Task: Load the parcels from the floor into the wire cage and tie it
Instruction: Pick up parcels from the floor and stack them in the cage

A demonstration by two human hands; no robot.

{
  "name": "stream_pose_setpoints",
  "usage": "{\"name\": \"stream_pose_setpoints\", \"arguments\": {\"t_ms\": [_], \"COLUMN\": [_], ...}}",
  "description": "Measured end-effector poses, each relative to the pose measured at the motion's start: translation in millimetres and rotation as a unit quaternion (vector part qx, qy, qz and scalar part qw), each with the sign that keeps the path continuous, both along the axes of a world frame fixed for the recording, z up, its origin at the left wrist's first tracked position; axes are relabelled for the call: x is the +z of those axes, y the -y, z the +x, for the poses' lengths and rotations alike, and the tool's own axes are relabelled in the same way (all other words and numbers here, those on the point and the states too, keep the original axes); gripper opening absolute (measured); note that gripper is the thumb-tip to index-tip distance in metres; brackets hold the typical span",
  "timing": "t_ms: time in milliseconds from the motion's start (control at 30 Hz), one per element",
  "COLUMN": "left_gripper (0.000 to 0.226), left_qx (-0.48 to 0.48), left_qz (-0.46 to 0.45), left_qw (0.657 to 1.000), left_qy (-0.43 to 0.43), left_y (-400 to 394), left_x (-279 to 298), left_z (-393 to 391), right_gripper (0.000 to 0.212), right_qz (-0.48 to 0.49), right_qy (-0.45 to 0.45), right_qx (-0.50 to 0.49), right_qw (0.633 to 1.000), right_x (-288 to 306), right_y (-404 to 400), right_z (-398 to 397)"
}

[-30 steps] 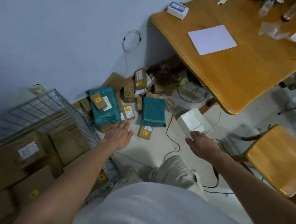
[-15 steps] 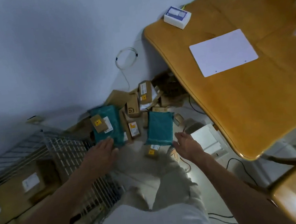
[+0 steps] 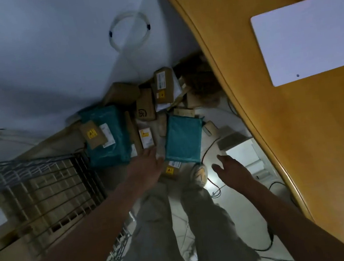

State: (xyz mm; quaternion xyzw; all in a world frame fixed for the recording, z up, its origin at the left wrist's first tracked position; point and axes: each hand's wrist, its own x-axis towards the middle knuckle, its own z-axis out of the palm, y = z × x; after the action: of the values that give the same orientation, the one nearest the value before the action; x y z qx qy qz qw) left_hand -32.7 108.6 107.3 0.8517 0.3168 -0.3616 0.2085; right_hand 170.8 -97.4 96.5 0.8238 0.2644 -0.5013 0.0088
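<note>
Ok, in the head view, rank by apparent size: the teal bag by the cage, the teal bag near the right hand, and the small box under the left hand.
1. Teal bag by the cage
2. Teal bag near the right hand, slightly smaller
3. Small box with the yellow sticker, partly hidden

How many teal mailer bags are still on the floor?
2. The larger teal bag lies beside the wire cage, with a small brown box on it. The smaller teal bag lies just ahead of the left hand. Others may be buried in the pile.
</note>
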Motion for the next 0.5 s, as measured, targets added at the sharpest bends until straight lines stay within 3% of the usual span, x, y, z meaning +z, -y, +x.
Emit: {"name": "stream_pose_setpoints", "arguments": {"t_ms": [100, 167, 400, 500], "left_gripper": [0.05, 0.052, 0.037, 0.051], "left_qx": [0.023, 0.105, 0.254, 0.254], "left_qz": [-0.024, -0.041, -0.028, -0.026], "left_qw": [0.999, 0.994, 0.966, 0.966], "left_qy": [-0.007, -0.002, 0.03, 0.029], "left_y": [-6.4, -17.4, -68.9, -95.9], "left_x": [-67.6, -119.6, -343.5, -428.9], "left_z": [18.3, 28.9, 39.7, 50.1], "right_gripper": [0.057, 0.054, 0.053, 0.057], "right_qz": [0.015, 0.022, 0.045, 0.062], "right_qy": [0.003, 0.005, 0.014, 0.04], "right_qx": [-0.014, -0.016, -0.037, -0.036], "right_qw": [1.0, 1.0, 0.998, 0.997], "right_x": [-55.4, -104.9, -331.1, -415.2], "right_y": [-28.8, -51.3, -140.4, -180.6], "right_z": [8.9, 12.3, 46.5, 71.8]}}
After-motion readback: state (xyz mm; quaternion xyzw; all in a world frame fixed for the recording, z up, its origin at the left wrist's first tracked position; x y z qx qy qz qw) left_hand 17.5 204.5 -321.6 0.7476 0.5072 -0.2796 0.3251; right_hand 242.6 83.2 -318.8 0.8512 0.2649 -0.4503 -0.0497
